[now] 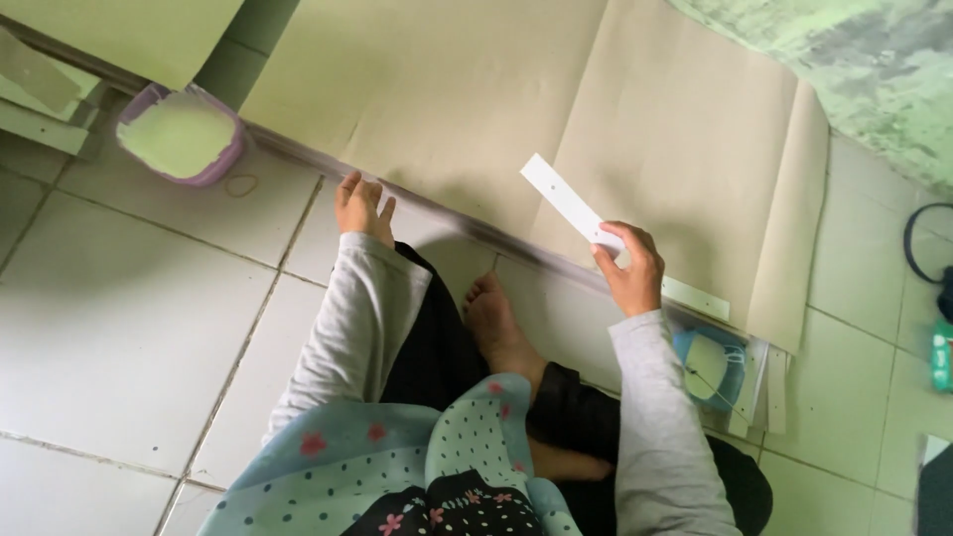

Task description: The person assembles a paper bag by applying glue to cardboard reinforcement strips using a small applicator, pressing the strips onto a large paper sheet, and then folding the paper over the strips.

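Head view, looking down at you seated on the tiled floor point(129, 328), risks from largest thing to smallest:

1. Big tan paper sheets point(615, 129) lie spread in front of you, overlapped, with their near edge along a dark strip on the floor. Your left hand point(361, 206) rests on that edge, fingers bent and pressing down, gripping nothing. If you ease off, the sheet could slide or buckle at the fold lines, and the edge would go out of line.

2. Your bare foot point(496, 323) sits just beside the same edge. Shift your leg and you could scuff or crease the paper, judging by how close it is.

3. Purple tub point(182, 134) with pale green contents stands open near your left hand, by the sheet's left corner. A careless sweep of the arm could tip it or smear the paper.

4. Blue roll-like item point(710, 365) with loose white pieces sits under your right forearm. Dropping the elbow could knock or scatter them.

5. White strip point(568, 201) is up off the sheet, tilted, pinched at its lower end by your right hand point(630, 270), closed on it with thumb and fingertips. The grip is only at one end, so the long free end could droop, bend, or land crooked. Another white strip point(695, 296) lies flat just beside that hand; you could nudge it.
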